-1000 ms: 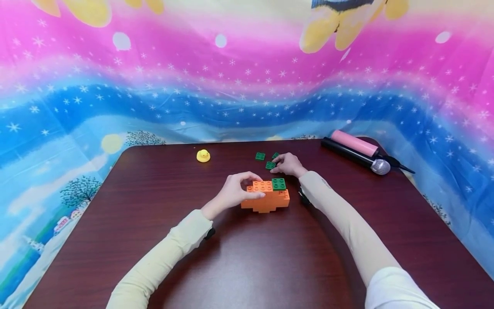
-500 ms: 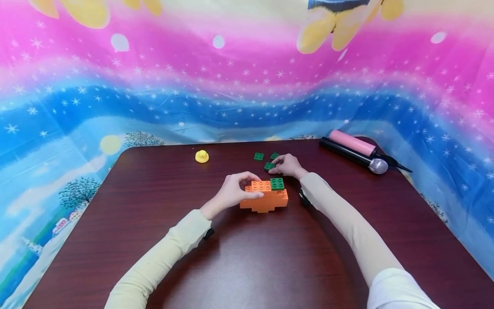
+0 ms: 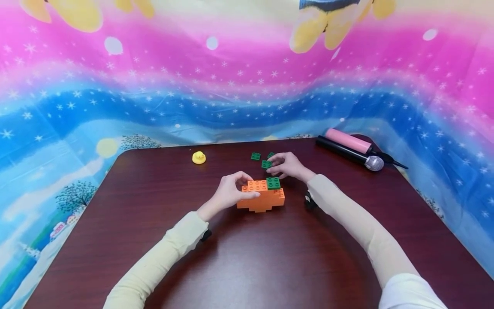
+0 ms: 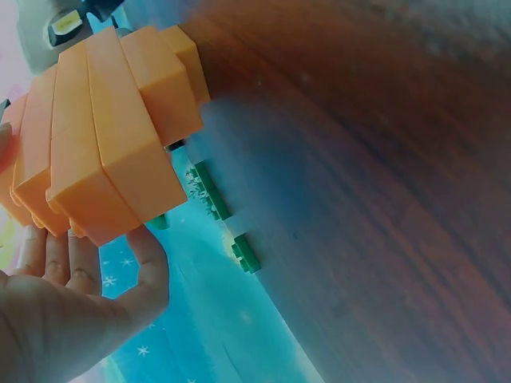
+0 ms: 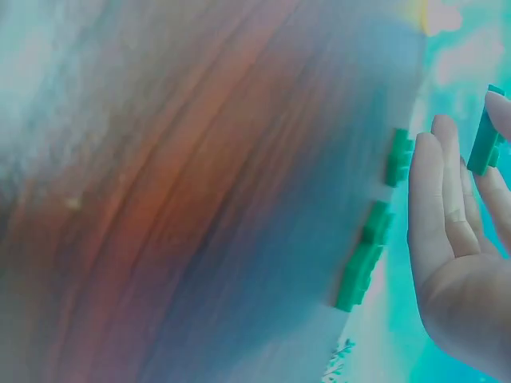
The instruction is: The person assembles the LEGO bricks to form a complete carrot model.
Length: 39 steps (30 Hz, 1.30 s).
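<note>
In the head view my left hand (image 3: 225,192) grips the left end of a stepped block of joined orange toy bricks (image 3: 266,198), thumb on the near side and fingers behind. A green square brick (image 3: 273,183) is fixed on top at its right. Just beyond the block is my right hand (image 3: 292,166). Its thumb and a finger pinch a thin green brick (image 5: 483,144), seen edge-on in the right wrist view. Farther back lie loose green bricks (image 3: 255,156), some partly hidden behind the right hand. The left wrist view shows the orange bricks (image 4: 120,128) from close by.
A yellow rubber duck (image 3: 199,158) sits near the back of the dark wooden table (image 3: 247,257). At the back right lie a black microphone (image 3: 345,152) with a silver head and a pink cylinder (image 3: 348,140). A printed cloth (image 3: 231,86) hangs behind.
My right wrist has shifted a little to the right and the green brick at its fingertips has risen slightly. My left hand keeps its hold on the orange bricks. The head view has turned slightly.
</note>
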{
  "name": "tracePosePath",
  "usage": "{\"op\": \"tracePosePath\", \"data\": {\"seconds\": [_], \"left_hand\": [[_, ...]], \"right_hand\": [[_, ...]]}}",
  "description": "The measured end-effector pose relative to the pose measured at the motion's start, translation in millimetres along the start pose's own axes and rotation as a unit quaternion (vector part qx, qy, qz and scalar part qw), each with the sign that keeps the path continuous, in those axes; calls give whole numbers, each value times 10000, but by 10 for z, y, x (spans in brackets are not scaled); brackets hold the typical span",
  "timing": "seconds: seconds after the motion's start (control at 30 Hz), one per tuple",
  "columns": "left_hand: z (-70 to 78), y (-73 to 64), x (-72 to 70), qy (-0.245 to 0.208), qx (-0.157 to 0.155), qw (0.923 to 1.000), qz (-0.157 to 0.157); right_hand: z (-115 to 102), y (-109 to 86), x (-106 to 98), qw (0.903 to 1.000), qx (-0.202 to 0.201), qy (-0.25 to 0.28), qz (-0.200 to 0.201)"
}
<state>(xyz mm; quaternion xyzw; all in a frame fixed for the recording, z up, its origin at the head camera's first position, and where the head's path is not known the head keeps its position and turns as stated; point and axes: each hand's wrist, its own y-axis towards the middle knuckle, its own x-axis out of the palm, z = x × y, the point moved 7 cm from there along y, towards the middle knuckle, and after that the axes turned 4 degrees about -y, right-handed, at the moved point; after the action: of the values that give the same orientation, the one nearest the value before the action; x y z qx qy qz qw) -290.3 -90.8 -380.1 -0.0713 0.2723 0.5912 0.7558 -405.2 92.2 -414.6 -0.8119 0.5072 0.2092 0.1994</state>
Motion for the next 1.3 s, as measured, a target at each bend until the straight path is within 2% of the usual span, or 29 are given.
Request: {"op": "tracePosePath", "data": {"seconds": [0.13,0.33,0.53,0.83,1.1,1.3], "left_hand": [[-2,-18,-1,29,-29,9999,110],[-10,-24,1,57,45,9998,203],[-15,-31,2,91,166,9993,328],[-26,-86,22,38,555,9977,379],[-36,-96,27,-133,601,9977,298],[-43,-106,27,-307,523,9978,271]], "right_hand": [[-154,-122,-22,9996,-249,151,-52],[-500,-308,-62,9968,-724,321,-62],[-746,-437,-2,9935,-1104,247,-118],[-899,-611,143,9854,-1700,-44,-81],[-951,-779,311,9763,-2161,85,87],[-921,-833,366,9744,-2216,152,351]]}}
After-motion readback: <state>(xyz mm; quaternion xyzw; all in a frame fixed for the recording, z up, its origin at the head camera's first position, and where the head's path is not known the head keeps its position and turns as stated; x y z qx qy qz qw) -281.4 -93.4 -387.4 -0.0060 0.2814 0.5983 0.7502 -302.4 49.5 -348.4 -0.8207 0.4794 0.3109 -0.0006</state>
